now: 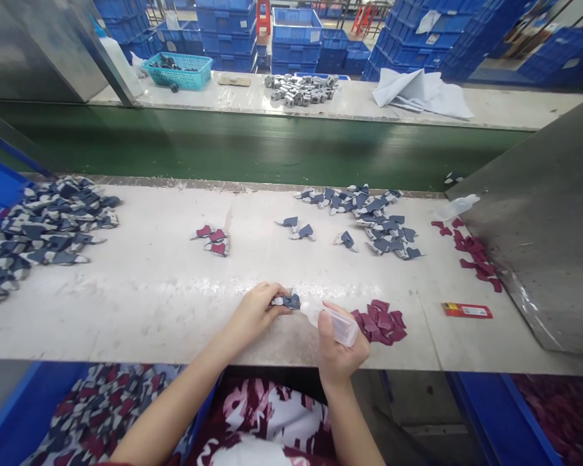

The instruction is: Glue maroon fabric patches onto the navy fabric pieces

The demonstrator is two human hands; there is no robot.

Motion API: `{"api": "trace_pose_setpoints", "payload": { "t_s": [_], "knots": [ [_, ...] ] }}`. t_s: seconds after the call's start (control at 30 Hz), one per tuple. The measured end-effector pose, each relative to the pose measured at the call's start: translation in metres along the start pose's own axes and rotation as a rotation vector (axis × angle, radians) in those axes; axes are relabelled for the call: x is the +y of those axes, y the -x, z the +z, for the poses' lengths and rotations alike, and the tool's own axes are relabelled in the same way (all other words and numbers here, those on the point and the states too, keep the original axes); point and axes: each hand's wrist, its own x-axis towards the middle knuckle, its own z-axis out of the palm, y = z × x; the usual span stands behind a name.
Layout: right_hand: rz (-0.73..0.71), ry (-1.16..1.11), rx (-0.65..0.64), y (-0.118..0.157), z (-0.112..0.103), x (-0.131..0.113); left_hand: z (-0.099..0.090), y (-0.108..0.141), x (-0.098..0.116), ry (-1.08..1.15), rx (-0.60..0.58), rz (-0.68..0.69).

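The right hand (341,349) clasps a squeeze bottle (333,322), nozzle (303,305) pointing left at fabric (287,301) pinched by the left hand (253,312).

Clear smooth plastic squeeze bottle (331,322), matt navy-and-white cloth piece (287,301), matt maroon cloth scraps (379,322), scuffed glossy white tabletop (126,310)

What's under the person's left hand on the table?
A small grey cut piece pokes out from the fingers of the left hand, just above the white work table. The spot right under the palm is covered, so it cannot be seen.
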Motion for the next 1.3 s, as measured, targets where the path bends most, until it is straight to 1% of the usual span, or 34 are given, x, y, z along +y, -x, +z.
{"api": "trace_pose_setpoints", "payload": {
  "t_s": [0.2,0.57,0.73,0.87,1.13,1.3],
  "knots": [
    [-0.039,-0.009,-0.006,0.000,0.005,-0.001,0.000,0.000,0.001,-0.006,0.002,-0.005],
    [-0.074,-0.024,-0.016,0.002,0.004,0.001,0.001,0.000,0.000,0.011,0.003,-0.021],
    [-0.069,0.004,-0.052,0.000,0.004,0.002,0.001,0.000,-0.001,0.015,0.013,-0.022],
    [-0.095,-0.016,-0.071,-0.002,0.004,-0.001,0.000,-0.001,0.000,0.012,0.011,-0.027],
    [-0.002,-0.041,-0.078,-0.003,-0.001,-0.001,0.001,-0.001,-0.001,0.007,0.014,0.000],
    [-0.047,-0.029,-0.063,-0.007,-0.005,-0.002,-0.001,0.000,0.000,0.005,0.006,-0.014]
  ]
}}
